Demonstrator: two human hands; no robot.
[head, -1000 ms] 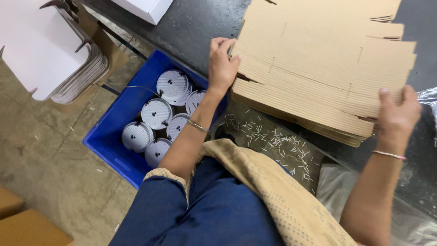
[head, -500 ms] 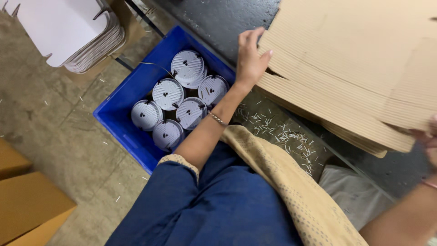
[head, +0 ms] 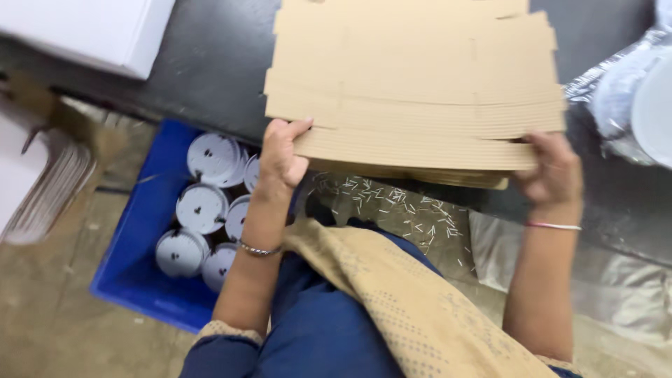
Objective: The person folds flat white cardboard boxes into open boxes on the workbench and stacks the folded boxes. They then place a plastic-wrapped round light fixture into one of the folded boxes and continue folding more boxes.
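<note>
Change: both hands now grip the near edge of the stack; earlier only the left showed fully.
Left hand (head: 281,155): fingers clamped on the stack of flat brown corrugated cardboard sheets (head: 413,77).
Right hand (head: 553,171): fingers clamped on the same stack.
Stack: on the dark counter (head: 210,63).
Below: blue plastic crate (head: 140,245) of round white lids (head: 201,208).

White box (head: 91,31) — top left corner.

Flat brown cardboard sheets (head: 413,91) — stacked, lying on dark table.
</note>
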